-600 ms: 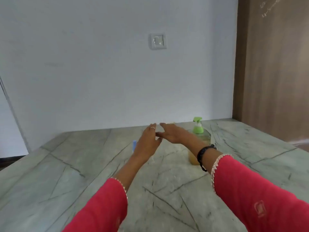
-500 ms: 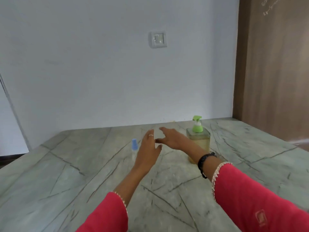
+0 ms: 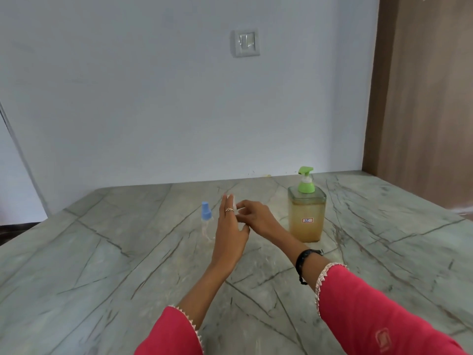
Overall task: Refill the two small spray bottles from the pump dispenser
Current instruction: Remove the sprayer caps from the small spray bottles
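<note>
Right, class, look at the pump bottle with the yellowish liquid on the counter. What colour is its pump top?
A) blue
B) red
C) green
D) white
C: the pump bottle stands upright on the counter and carries a bright green pump top; the blue cap belongs to the small spray bottle further left.

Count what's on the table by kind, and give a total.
Pump dispenser: 1
Spray bottle, blue cap: 1
White thing, mostly hidden, kind unclear: 1
Total: 3
</note>
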A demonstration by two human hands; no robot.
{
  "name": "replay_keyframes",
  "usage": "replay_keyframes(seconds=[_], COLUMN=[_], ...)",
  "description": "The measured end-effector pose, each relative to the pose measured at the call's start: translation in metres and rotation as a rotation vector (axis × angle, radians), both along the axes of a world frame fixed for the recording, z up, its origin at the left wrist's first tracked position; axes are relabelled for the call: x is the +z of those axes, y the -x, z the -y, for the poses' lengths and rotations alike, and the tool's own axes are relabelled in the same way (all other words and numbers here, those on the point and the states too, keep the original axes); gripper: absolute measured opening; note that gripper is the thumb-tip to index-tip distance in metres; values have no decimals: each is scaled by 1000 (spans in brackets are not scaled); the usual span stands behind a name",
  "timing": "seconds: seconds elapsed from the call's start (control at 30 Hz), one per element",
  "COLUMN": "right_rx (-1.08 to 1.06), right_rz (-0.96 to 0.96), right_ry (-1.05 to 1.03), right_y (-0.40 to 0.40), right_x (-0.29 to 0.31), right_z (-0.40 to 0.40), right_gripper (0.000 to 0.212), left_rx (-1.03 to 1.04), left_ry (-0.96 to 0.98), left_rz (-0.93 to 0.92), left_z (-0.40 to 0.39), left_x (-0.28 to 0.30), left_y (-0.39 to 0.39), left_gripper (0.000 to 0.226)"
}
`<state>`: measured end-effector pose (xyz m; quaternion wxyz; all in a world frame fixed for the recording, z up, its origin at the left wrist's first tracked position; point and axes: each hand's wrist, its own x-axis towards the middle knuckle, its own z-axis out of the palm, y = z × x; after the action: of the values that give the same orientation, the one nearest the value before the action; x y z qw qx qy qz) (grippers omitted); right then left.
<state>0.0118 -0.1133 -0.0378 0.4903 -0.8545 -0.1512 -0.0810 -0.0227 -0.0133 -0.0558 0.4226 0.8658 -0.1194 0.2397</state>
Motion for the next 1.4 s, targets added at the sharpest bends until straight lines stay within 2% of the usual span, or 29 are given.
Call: replay_keyframes(seconds=[0.17, 0.3, 0.57, 0.63, 0.8, 0.97, 1.17, 1.3, 1.4], right_rx=[-20, -10, -78, -148, -276, -234, -86, 27, 1], right_rz=[40, 49, 93, 134, 242, 299, 251, 220, 209], right_ry=[28, -25, -74, -74, -132, -193, -258, -290, -302], right_y=[1, 14, 22, 21, 20, 14, 12, 14, 15], right_x=[-3, -7, -18, -21, -28, -36, -38, -38, -36], right_z=[13, 29, 35, 30, 21, 22, 26, 28, 24], right_gripper=[28, 20, 29, 33, 26, 22, 9, 22, 53], left_rx=[-33, -105, -115, -133, -158, -161, -164, -180, -201], left_ry=[116, 218, 300, 300, 303, 293, 323, 324, 336], left_rz=[-6, -128, -120, -121, -160, -150, -160, -183, -179], left_z=[-3, -2, 1, 1, 1, 1, 0, 1, 0], left_x=[-4, -8, -16, -18, -23, -24, -24, -24, -25], left_y=[-6, -9, -7, -6, -8, -11, -13, -15, -14], left_gripper=[75, 78, 41, 38, 40, 40, 41, 43, 38])
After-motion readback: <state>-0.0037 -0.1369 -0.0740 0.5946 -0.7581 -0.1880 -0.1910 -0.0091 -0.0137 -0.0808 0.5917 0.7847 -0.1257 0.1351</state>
